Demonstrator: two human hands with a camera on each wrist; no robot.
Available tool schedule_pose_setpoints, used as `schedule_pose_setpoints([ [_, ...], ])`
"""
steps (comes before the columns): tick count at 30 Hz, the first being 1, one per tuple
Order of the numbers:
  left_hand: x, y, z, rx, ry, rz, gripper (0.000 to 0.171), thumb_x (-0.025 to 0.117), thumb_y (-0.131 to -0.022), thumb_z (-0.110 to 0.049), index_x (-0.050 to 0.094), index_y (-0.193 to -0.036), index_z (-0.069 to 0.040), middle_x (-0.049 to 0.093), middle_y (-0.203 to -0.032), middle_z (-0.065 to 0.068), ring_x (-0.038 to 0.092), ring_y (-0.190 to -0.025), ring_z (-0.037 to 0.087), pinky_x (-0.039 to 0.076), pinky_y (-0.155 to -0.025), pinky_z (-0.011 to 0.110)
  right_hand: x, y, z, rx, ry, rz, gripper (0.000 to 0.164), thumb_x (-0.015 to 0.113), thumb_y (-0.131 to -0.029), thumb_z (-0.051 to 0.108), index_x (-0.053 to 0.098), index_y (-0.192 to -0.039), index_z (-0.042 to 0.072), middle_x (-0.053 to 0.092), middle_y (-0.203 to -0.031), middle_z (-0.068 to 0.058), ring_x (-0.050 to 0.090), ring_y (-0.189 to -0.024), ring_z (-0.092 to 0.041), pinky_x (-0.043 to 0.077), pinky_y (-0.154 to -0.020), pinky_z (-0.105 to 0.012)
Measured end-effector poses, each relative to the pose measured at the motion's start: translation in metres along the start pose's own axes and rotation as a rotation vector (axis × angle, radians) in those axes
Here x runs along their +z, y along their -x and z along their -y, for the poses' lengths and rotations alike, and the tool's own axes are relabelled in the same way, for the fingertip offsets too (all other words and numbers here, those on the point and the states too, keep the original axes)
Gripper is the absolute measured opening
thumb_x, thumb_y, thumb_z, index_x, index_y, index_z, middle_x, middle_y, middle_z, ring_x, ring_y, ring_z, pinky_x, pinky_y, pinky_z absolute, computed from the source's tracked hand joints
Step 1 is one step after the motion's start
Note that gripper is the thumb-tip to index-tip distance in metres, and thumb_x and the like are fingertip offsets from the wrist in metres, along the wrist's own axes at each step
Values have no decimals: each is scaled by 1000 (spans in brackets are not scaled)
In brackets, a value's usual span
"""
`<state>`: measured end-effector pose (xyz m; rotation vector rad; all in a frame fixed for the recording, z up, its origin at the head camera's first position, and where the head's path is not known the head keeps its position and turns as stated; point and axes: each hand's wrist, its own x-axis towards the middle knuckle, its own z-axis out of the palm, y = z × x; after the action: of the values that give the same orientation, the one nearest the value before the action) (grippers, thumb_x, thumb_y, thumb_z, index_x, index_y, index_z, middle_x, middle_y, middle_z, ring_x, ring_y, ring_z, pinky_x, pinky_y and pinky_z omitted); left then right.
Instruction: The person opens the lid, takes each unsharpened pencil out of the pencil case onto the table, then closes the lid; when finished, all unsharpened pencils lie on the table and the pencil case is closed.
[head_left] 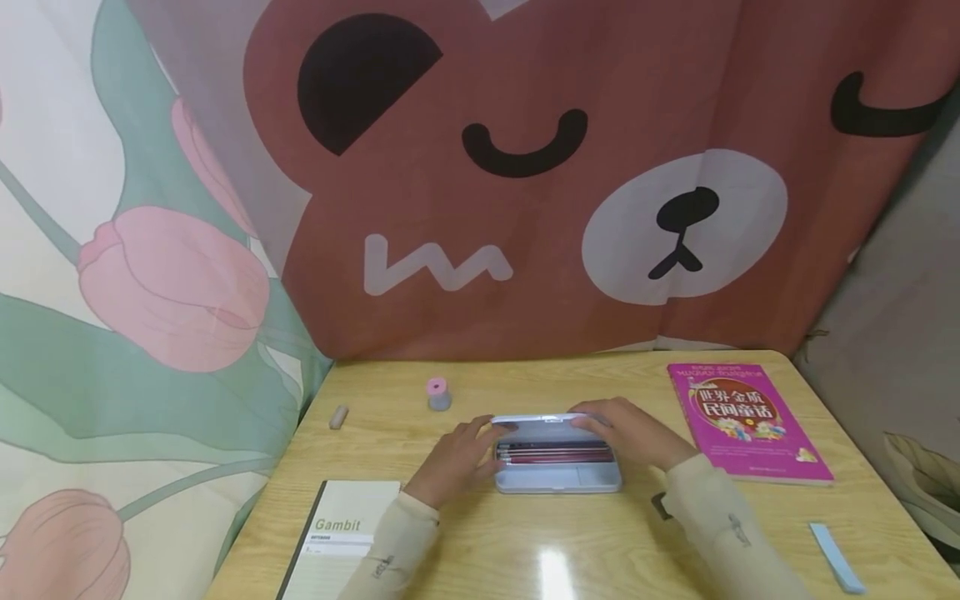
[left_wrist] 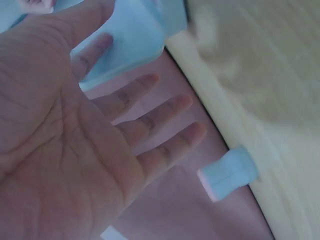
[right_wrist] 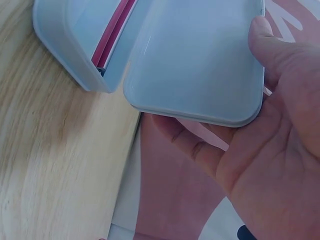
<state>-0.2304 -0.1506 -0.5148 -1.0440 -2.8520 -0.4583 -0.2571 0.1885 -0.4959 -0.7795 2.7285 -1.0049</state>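
A light-blue pencil case (head_left: pixel 558 477) stands on the table with its hinged lid (right_wrist: pixel 200 60) raised. Several dark-red pencils (head_left: pixel 555 455) lie inside it. My left hand (head_left: pixel 457 458) holds the lid's left end, thumb on the inner face; its other fingers (left_wrist: pixel 170 150) stretch out straight in the left wrist view. At the lid's right end, my right hand (head_left: pixel 630 429) grips with the thumb at the edge and fingers behind the lid.
Behind the case is a small pink-and-grey waisted object (head_left: pixel 438 394), with an eraser-like piece (head_left: pixel 339 417) farther left. A notebook (head_left: pixel 337 533) lies front left. Right of the hands are a pink book (head_left: pixel 750 425) and a light-blue strip (head_left: pixel 836 557). A printed curtain (head_left: pixel 525 317) hangs behind the table.
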Motion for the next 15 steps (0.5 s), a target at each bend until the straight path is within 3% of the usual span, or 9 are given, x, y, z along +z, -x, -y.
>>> schedule_pose_setpoints([
  [7, 10, -9, -6, -8, -145, 4, 84, 92, -89, -43, 52, -162, -30, 69, -133, 13, 71, -115, 34, 62, -95, 52, -3, -2, -1, -7, -26, 11, 38, 58, -115, 41, 77, -138, 17, 78, -136, -1, 70, -135, -34, 52, -117, -60],
  [11, 7, -12, -9, -23, -135, 16, 93, 96, -83, -42, 49, -162, -31, 68, -126, 11, 70, -109, 30, 62, -93, 51, -2, -4, -4, 3, -41, -3, 38, 58, -115, 41, 76, -138, 17, 78, -136, -2, 70, -136, -34, 51, -119, -60],
  [15, 5, -15, -10, -45, -85, 49, 98, 97, -82, -41, 45, -165, -33, 66, -134, 15, 69, -114, 33, 60, -97, 54, 1, -7, -5, 64, -7, -59, 45, 59, -115, 42, 68, -149, 14, 70, -150, -10, 60, -147, -41, 45, -123, -64],
])
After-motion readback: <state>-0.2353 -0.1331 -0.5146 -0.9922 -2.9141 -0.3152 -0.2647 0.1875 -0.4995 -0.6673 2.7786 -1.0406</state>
